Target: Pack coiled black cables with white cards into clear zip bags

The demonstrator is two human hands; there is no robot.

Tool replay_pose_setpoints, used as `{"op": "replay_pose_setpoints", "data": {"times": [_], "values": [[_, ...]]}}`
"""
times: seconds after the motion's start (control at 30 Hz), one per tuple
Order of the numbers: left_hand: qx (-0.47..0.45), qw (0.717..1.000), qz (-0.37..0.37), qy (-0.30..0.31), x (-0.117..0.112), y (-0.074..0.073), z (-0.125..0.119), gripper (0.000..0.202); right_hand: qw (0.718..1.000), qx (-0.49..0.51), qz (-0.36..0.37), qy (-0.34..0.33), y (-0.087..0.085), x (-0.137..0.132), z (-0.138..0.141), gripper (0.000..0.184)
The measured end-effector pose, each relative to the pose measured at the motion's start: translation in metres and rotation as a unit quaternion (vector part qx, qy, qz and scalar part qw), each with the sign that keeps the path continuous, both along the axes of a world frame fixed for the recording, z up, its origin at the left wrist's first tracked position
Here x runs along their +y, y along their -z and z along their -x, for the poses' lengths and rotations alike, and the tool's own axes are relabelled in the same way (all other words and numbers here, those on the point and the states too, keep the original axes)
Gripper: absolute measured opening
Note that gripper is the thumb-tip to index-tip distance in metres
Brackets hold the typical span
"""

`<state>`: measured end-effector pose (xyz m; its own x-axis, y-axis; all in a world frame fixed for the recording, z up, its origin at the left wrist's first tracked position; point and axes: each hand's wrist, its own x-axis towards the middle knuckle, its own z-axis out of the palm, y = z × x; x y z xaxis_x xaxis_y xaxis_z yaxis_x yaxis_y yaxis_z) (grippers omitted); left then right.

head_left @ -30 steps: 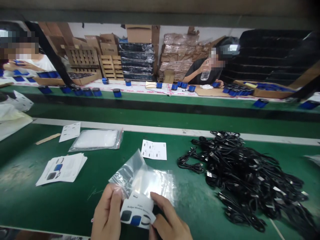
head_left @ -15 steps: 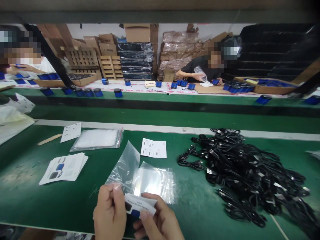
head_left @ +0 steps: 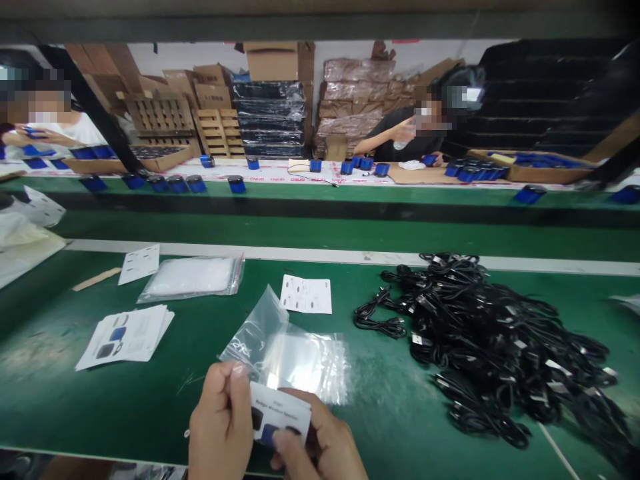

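Near the front edge, my left hand [head_left: 223, 417] pinches a clear plastic bag [head_left: 255, 330] by its lower end. Close beside it, my right hand [head_left: 320, 437] grips a printed leaflet [head_left: 281, 410] between thumb and fingers, its picture of dark and blue devices facing me. The leaflet's left edge meets my left fingers; whether it is inside the bag's mouth I cannot tell. Behind the hands lies a pile of flat clear bags [head_left: 315, 363]. A stack of similar leaflets [head_left: 123, 337] rests to the left, and one opened-out leaflet [head_left: 306, 295] lies beyond the bags.
A heap of black cables [head_left: 480, 333] covers the right of the green table. A filled zip bag [head_left: 193, 277] and a wooden stick [head_left: 97, 279] lie at left. Across the bench, two people handle blue devices [head_left: 237, 185] beside a cardboard tray [head_left: 535, 167].
The leaflet has turned flatter and faces me more fully. The bag's upper end has tipped right and down. Opposite, a person's hand with a clear object has risen toward the head.
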<state>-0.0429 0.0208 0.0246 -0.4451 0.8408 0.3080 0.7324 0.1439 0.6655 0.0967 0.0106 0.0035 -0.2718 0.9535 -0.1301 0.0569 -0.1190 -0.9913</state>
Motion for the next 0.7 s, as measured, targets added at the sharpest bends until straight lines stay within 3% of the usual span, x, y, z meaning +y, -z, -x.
{"op": "replay_pose_setpoints", "data": {"times": [0.1, 0.3, 0.4, 0.47, 0.53, 0.6, 0.7], "values": [[0.015, 1.0, -0.007, 0.003, 0.001, 0.005, 0.003, 0.02, 1.0, 0.018, 0.017, 0.018, 0.006, -0.002, 0.001, 0.045], [0.02, 1.0, -0.018, 0.002, -0.003, 0.009, -0.002, 0.019, 0.991, 0.066, 0.113, 0.03, 0.002, 0.001, 0.005, 0.023], [0.015, 0.999, -0.026, 0.012, -0.003, 0.007, -0.004, 0.021, 0.978, 0.118, 0.167, 0.041, -0.001, 0.001, 0.009, 0.03], [0.008, 0.999, -0.028, 0.02, -0.003, 0.005, -0.004, 0.023, 0.969, 0.137, 0.205, 0.031, -0.001, 0.0, 0.01, 0.034], [-0.002, 0.999, -0.024, 0.03, -0.004, 0.004, -0.003, 0.026, 0.971, 0.103, 0.216, 0.001, 0.0, 0.0, 0.008, 0.022], [-0.016, 0.999, -0.015, 0.043, -0.006, 0.002, -0.003, 0.029, 0.986, 0.028, 0.164, -0.013, -0.001, 0.0, 0.002, 0.006], [-0.042, 0.998, -0.001, 0.046, -0.009, 0.001, -0.007, 0.031, 0.997, -0.065, -0.028, 0.036, -0.007, 0.001, -0.01, 0.015]]}}
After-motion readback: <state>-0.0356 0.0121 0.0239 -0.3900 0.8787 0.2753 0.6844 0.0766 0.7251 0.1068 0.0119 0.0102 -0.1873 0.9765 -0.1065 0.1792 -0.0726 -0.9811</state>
